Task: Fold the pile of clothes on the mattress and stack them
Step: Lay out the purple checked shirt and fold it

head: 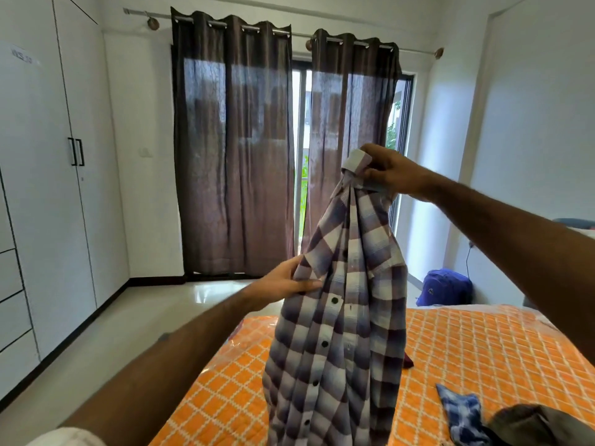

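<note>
A purple and white checked shirt [338, 333] with dark buttons hangs in the air over the orange patterned mattress [467, 349]. My right hand [386, 172] grips its collar at the top, raised in front of the curtains. My left hand [286, 283] pinches the shirt's left edge lower down. A blue tie-dye cloth [463, 410] and a dark olive garment [541, 426] lie on the mattress at the lower right. A bit of dark red cloth [408, 360] peeks out behind the shirt.
White wardrobes [48, 188] line the left wall. Brown curtains [231, 149] cover a glass door straight ahead. A blue backpack [446, 286] sits on the floor beyond the mattress at the right. Pale tiled floor [161, 317] lies left of the mattress.
</note>
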